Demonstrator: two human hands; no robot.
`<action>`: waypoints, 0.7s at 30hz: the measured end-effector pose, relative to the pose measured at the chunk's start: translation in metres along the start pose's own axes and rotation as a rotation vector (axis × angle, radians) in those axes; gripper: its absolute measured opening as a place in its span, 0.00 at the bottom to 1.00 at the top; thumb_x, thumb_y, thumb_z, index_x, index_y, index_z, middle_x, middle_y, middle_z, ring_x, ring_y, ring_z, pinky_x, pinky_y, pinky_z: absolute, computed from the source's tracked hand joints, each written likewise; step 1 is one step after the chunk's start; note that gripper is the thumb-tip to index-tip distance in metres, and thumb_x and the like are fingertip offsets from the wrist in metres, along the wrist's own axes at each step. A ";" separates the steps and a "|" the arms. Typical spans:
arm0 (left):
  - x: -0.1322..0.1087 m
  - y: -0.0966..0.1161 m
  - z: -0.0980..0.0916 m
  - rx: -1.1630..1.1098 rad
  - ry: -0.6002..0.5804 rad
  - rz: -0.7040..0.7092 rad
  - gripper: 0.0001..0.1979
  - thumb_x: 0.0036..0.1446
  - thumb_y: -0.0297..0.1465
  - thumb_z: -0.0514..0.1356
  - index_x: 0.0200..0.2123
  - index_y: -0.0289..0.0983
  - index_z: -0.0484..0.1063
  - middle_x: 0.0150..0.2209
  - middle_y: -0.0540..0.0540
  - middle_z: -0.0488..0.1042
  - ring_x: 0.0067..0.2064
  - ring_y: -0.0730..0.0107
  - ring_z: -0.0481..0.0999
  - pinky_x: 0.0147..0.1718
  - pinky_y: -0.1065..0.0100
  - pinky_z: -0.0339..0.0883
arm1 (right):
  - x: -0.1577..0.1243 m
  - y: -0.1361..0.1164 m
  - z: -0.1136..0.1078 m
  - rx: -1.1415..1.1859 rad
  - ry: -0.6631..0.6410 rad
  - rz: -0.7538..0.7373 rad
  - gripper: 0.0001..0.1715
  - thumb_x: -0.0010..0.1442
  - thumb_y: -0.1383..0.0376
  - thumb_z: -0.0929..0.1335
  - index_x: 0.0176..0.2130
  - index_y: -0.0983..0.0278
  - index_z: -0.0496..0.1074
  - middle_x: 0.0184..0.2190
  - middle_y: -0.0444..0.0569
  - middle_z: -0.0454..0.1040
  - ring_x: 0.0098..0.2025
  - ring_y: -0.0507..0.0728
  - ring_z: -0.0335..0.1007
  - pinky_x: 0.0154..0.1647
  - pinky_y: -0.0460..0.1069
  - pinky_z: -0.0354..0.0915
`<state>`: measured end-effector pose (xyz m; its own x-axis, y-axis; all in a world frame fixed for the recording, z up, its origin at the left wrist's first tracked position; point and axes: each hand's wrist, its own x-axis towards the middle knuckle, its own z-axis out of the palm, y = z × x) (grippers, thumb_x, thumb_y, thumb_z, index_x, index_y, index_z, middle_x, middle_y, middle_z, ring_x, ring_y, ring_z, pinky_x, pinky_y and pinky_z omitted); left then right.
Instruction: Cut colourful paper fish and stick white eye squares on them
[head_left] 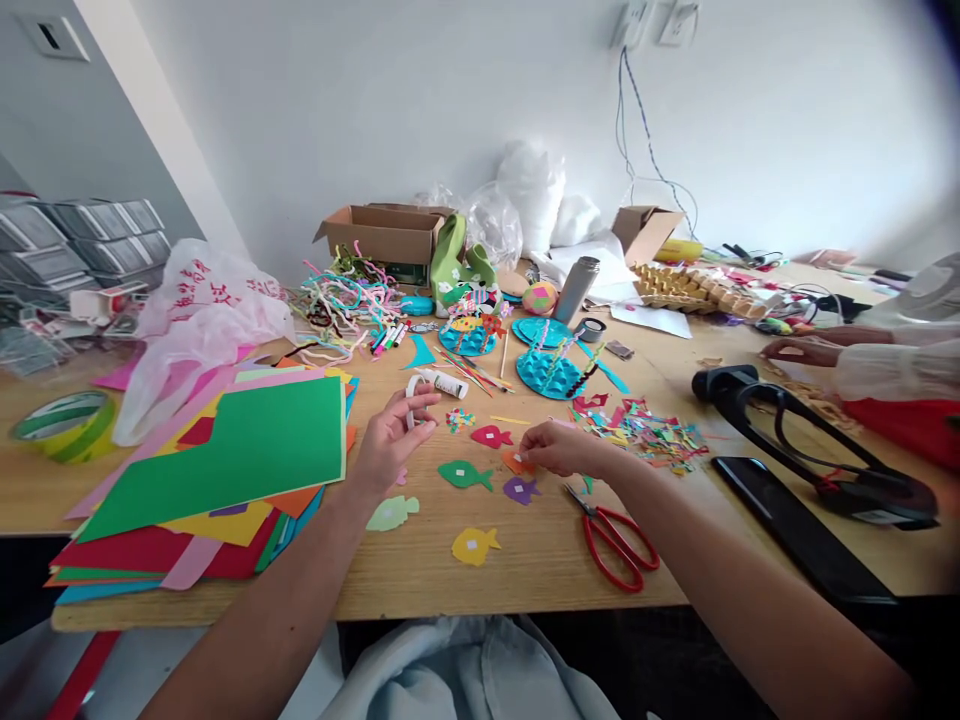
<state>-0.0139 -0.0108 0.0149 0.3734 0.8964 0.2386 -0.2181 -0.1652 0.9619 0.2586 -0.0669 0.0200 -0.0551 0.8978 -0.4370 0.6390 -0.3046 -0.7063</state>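
My left hand (390, 440) is closed around a roll of white tape (411, 402), held upright above the table. My right hand (559, 447) has its fingers pinched together at an orange paper fish (514, 462), partly covering it. Around it lie more paper fish: a red one (491, 436), a dark green one (463, 474), a purple one (520, 490), a yellow one (474, 546) and a pale green one (393, 513). Small white squares show on several of them. Close to my right forearm lie red-handled scissors (616, 545), blades slightly apart.
Coloured paper sheets (292, 430) are stacked at left beside yellow-green tape (66, 425). Ahead are paper scraps (645, 430), blue egg-carton pieces (551, 372), a glue bottle (450, 384) and a grey flask (577, 288). A phone (795, 525) lies right, near another person's hand (802, 350).
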 end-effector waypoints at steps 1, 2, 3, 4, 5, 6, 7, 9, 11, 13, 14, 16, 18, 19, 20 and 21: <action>0.000 0.000 0.000 0.000 -0.003 -0.001 0.16 0.50 0.31 0.65 0.44 0.40 0.78 0.57 0.43 0.67 0.47 0.66 0.72 0.46 0.65 0.68 | 0.000 0.000 0.000 -0.011 0.033 -0.014 0.10 0.47 0.59 0.69 0.25 0.63 0.69 0.15 0.38 0.62 0.15 0.46 0.53 0.16 0.44 0.48; 0.000 0.000 0.000 -0.001 -0.005 0.001 0.15 0.50 0.31 0.64 0.44 0.40 0.78 0.57 0.43 0.67 0.47 0.65 0.72 0.46 0.65 0.67 | 0.000 0.000 0.001 -0.023 0.079 -0.031 0.09 0.49 0.60 0.68 0.26 0.63 0.69 0.15 0.38 0.63 0.16 0.47 0.54 0.17 0.44 0.50; -0.001 0.000 0.000 0.002 -0.006 0.004 0.15 0.51 0.31 0.64 0.44 0.40 0.78 0.56 0.43 0.68 0.48 0.65 0.72 0.47 0.65 0.67 | 0.000 -0.001 0.002 -0.036 0.136 -0.052 0.08 0.50 0.60 0.67 0.27 0.63 0.68 0.16 0.39 0.65 0.17 0.47 0.56 0.18 0.44 0.51; -0.001 0.001 0.001 0.008 -0.004 0.010 0.15 0.51 0.31 0.64 0.44 0.40 0.78 0.56 0.43 0.68 0.47 0.66 0.72 0.47 0.64 0.67 | 0.000 -0.002 0.004 -0.051 0.198 -0.077 0.07 0.52 0.61 0.66 0.28 0.62 0.67 0.18 0.40 0.67 0.18 0.48 0.59 0.20 0.44 0.53; -0.001 0.001 0.001 0.016 0.001 0.017 0.14 0.51 0.31 0.64 0.43 0.40 0.78 0.55 0.42 0.68 0.46 0.66 0.72 0.47 0.64 0.67 | -0.001 -0.003 0.006 -0.066 0.260 -0.104 0.05 0.53 0.62 0.65 0.29 0.62 0.66 0.20 0.41 0.69 0.21 0.49 0.62 0.22 0.45 0.55; -0.002 0.002 0.002 0.025 0.007 0.022 0.14 0.51 0.31 0.64 0.43 0.40 0.78 0.55 0.42 0.68 0.44 0.67 0.72 0.47 0.64 0.67 | -0.001 -0.003 0.009 -0.082 0.316 -0.131 0.04 0.54 0.63 0.64 0.30 0.61 0.64 0.22 0.42 0.71 0.24 0.50 0.64 0.25 0.45 0.57; -0.002 0.003 0.002 0.033 0.012 0.025 0.14 0.50 0.31 0.64 0.43 0.40 0.78 0.56 0.42 0.67 0.42 0.69 0.73 0.47 0.64 0.68 | -0.002 -0.004 0.012 -0.098 0.365 -0.156 0.03 0.55 0.63 0.63 0.30 0.61 0.63 0.24 0.44 0.73 0.26 0.51 0.66 0.27 0.46 0.58; -0.002 0.004 0.003 0.040 0.017 0.026 0.15 0.50 0.31 0.64 0.44 0.39 0.77 0.57 0.42 0.66 0.40 0.71 0.73 0.46 0.64 0.69 | -0.003 -0.003 0.018 -0.123 0.439 -0.199 0.02 0.57 0.64 0.61 0.31 0.60 0.62 0.28 0.46 0.75 0.30 0.53 0.69 0.32 0.47 0.60; -0.003 0.005 0.003 0.043 0.010 0.028 0.15 0.51 0.32 0.64 0.44 0.39 0.77 0.57 0.42 0.65 0.39 0.71 0.73 0.45 0.64 0.69 | -0.003 0.000 0.024 -0.134 0.487 -0.229 0.02 0.58 0.64 0.60 0.32 0.60 0.61 0.30 0.48 0.76 0.33 0.54 0.69 0.35 0.49 0.61; -0.002 0.005 0.002 0.047 0.003 0.038 0.15 0.51 0.31 0.64 0.44 0.40 0.77 0.57 0.42 0.65 0.39 0.71 0.74 0.45 0.64 0.69 | -0.004 0.006 0.027 -0.130 0.519 -0.247 0.02 0.59 0.64 0.59 0.33 0.60 0.60 0.32 0.49 0.76 0.35 0.55 0.70 0.36 0.50 0.62; -0.002 0.004 0.002 0.048 -0.001 0.043 0.15 0.51 0.31 0.64 0.44 0.40 0.77 0.57 0.42 0.65 0.39 0.71 0.74 0.45 0.64 0.69 | -0.004 0.010 0.028 -0.125 0.528 -0.251 0.02 0.59 0.64 0.59 0.33 0.60 0.59 0.33 0.50 0.76 0.35 0.55 0.70 0.37 0.50 0.62; -0.002 0.004 0.002 0.043 -0.007 0.049 0.15 0.51 0.30 0.64 0.44 0.40 0.77 0.57 0.42 0.65 0.38 0.72 0.74 0.45 0.63 0.69 | -0.007 0.018 0.028 -0.117 0.539 -0.251 0.02 0.59 0.64 0.59 0.34 0.60 0.59 0.33 0.50 0.75 0.36 0.55 0.70 0.36 0.50 0.63; -0.002 0.005 0.003 0.038 -0.008 0.048 0.15 0.51 0.30 0.64 0.44 0.40 0.77 0.57 0.42 0.65 0.39 0.71 0.74 0.46 0.63 0.68 | -0.011 0.025 0.028 -0.115 0.538 -0.247 0.04 0.58 0.64 0.61 0.37 0.60 0.59 0.33 0.50 0.74 0.35 0.55 0.70 0.35 0.50 0.63; -0.002 0.005 0.003 0.037 -0.006 0.046 0.15 0.51 0.30 0.64 0.44 0.40 0.77 0.56 0.42 0.65 0.40 0.71 0.74 0.46 0.63 0.68 | -0.013 0.029 0.029 -0.123 0.535 -0.245 0.07 0.57 0.64 0.62 0.39 0.60 0.58 0.33 0.49 0.74 0.35 0.55 0.70 0.36 0.50 0.64; -0.002 0.005 0.004 0.037 -0.003 0.044 0.15 0.50 0.30 0.64 0.44 0.40 0.77 0.56 0.42 0.66 0.41 0.70 0.74 0.46 0.63 0.68 | -0.015 0.031 0.030 -0.137 0.530 -0.242 0.10 0.56 0.66 0.63 0.40 0.60 0.58 0.33 0.48 0.73 0.34 0.55 0.70 0.36 0.50 0.64; -0.003 0.006 0.005 0.037 -0.001 0.041 0.15 0.50 0.30 0.64 0.43 0.40 0.77 0.56 0.41 0.66 0.42 0.69 0.74 0.47 0.63 0.68 | -0.017 0.033 0.031 -0.157 0.523 -0.237 0.13 0.55 0.67 0.63 0.41 0.61 0.58 0.33 0.47 0.72 0.34 0.55 0.69 0.36 0.50 0.63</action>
<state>-0.0119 -0.0161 0.0205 0.3659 0.8882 0.2778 -0.1995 -0.2167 0.9556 0.2567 -0.1021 -0.0128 0.1502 0.9851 0.0832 0.7634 -0.0621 -0.6429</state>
